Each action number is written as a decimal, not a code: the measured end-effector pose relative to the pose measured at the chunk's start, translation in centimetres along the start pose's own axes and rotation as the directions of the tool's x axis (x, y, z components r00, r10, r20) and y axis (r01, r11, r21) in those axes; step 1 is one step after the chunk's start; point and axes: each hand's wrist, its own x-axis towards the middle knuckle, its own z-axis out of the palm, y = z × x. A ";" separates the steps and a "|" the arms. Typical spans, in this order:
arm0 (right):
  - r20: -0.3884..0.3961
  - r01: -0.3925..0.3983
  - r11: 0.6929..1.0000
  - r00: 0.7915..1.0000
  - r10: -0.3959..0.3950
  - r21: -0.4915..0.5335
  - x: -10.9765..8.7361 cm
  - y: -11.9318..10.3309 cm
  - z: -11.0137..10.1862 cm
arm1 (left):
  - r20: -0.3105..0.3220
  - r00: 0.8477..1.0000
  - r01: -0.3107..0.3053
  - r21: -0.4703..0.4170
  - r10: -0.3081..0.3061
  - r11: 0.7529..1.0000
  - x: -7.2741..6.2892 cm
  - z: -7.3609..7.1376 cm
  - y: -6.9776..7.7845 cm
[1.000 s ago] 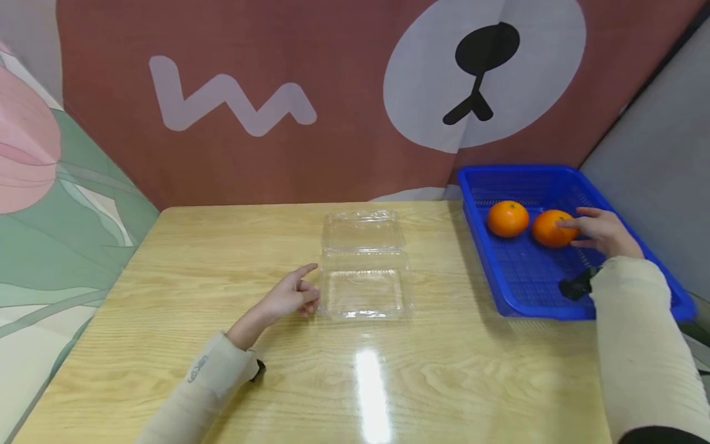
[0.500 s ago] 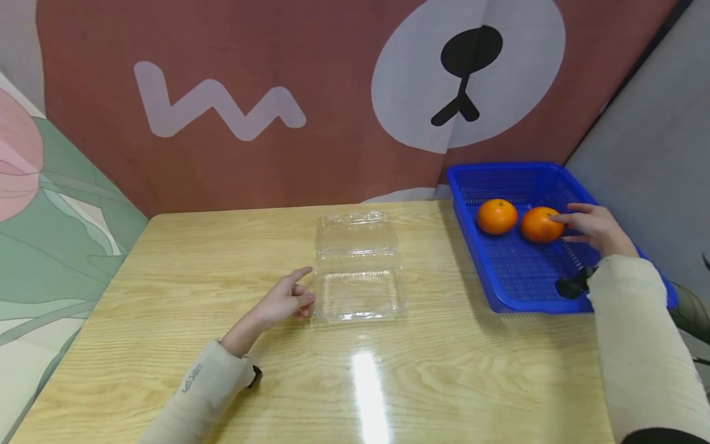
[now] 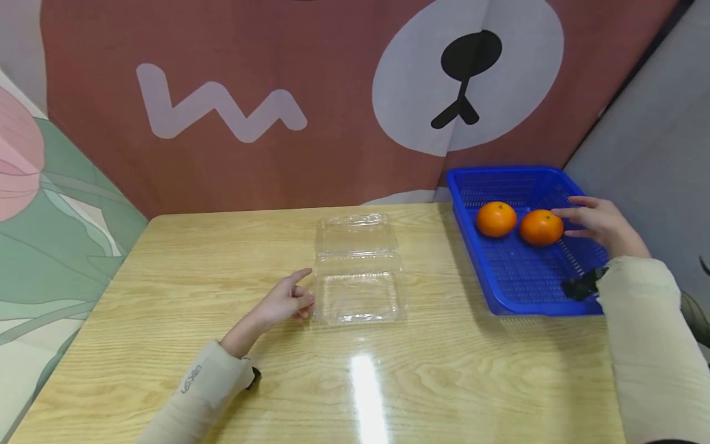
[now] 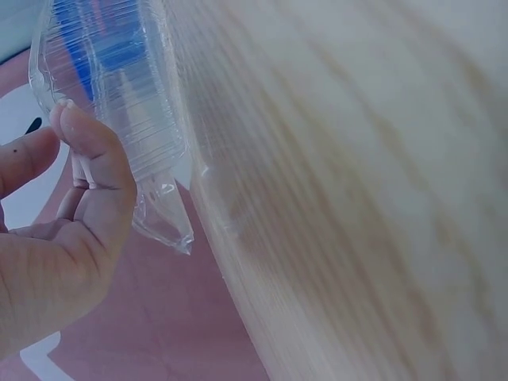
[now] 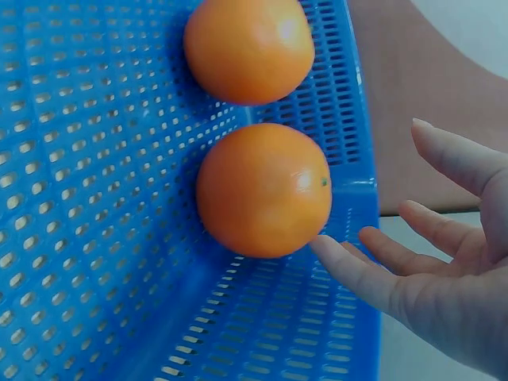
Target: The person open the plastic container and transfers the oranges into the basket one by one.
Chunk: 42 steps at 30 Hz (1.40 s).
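Observation:
A clear plastic clamshell container (image 3: 360,296) lies open on the wooden table, its lid (image 3: 356,237) folded away towards the wall. My left hand (image 3: 283,302) rests beside it with loosely bent fingers, fingertips right at the container's left rim. Two oranges sit in the blue basket (image 3: 549,290): a left one (image 3: 496,219) and a right one (image 3: 541,227). Above the basket's right side, my right hand (image 3: 599,222) has its fingers spread. One fingertip overlaps the edge of the near orange (image 5: 266,190) in the right wrist view, and nothing lies between thumb and fingers.
The basket stands at the right end of the table (image 3: 477,382), against a grey side wall (image 3: 649,142). A brown cartoon-print backdrop (image 3: 333,166) rises behind the table's far edge. A floral panel (image 3: 66,246) borders the left side.
My right hand has eased slightly back to the right from the right orange. The whole head view has shifted a little. My left hand and the container keep their places relative to each other.

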 end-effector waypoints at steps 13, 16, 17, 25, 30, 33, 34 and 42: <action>-0.017 0.077 0.997 0.997 -0.078 -0.025 1.2 0.0 -0.8 | -0.009 1.000 0.008 0.011 -0.008 1.000 -0.3 0.0 0.2; -0.028 0.077 0.996 0.997 -0.078 -0.034 1.2 0.0 -0.9 | -0.010 1.000 0.007 0.011 -0.006 1.000 -0.3 0.0 0.2; -0.020 0.092 0.995 0.995 -0.093 -0.038 1.2 0.0 -1.0 | -0.009 1.000 0.005 0.011 -0.005 1.000 -0.3 0.0 0.3; 0.001 0.128 0.991 0.992 -0.128 -0.029 1.6 0.2 -1.2 | -0.011 1.000 0.003 0.005 -0.003 1.000 -0.4 0.0 0.3; 0.033 0.160 0.987 0.987 -0.159 -0.031 1.6 0.5 -1.1 | -0.009 1.000 -0.003 0.005 0.003 1.000 -0.4 0.1 0.2; 0.066 0.177 0.983 0.983 -0.174 -0.046 0.3 -0.6 -0.4 | -0.009 1.000 -0.002 0.005 0.002 1.000 -0.4 0.1 0.1; 0.077 0.183 0.983 0.981 -0.180 -0.031 -0.3 -1.2 0.0 | -0.009 1.000 -0.003 0.006 0.003 1.000 -0.4 0.1 0.1; 0.127 0.181 0.977 0.978 -0.167 -0.115 -8.0 -9.0 4.4 | -0.009 1.000 -0.009 0.008 0.009 1.000 -0.4 0.0 0.1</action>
